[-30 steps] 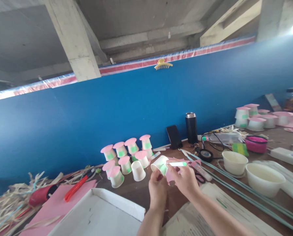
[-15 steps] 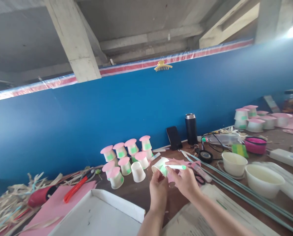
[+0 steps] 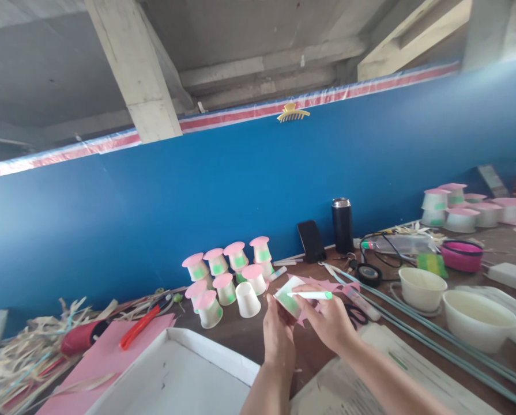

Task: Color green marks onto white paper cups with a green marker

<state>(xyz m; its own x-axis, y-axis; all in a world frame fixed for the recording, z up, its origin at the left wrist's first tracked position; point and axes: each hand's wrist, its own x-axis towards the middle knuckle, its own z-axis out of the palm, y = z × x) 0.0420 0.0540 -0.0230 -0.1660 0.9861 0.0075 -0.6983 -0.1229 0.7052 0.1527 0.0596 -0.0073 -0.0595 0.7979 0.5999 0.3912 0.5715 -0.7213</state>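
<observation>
My left hand (image 3: pixel 279 331) is closed round a small white paper cup (image 3: pixel 293 283), which is tipped on its side and bears a pale green patch. In my right hand (image 3: pixel 329 319) is a white marker with a green end (image 3: pixel 312 295), its tip against or very near the cup's wall. Left of my hands a plain white paper cup (image 3: pixel 248 300) stands upside down. Beside it stand several more cups (image 3: pixel 208 309) with pink paper discs on top and green patches, some stacked. Pink paper scraps (image 3: pixel 313 284) lie behind my right hand.
A white box tray (image 3: pixel 214 349) lies at front left, by pink sheets and an orange-red cutter (image 3: pixel 139 327). Right are scissors (image 3: pixel 356 316), long pale-blue rods (image 3: pixel 417 323) and white bowls (image 3: pixel 478 317). A phone (image 3: pixel 312 241) and black flask (image 3: pixel 342 225) stand against the blue partition.
The cup in my left hand has turned a little, with its open mouth now less visible. The marker stays at its wall. The whole view has shifted slightly.
</observation>
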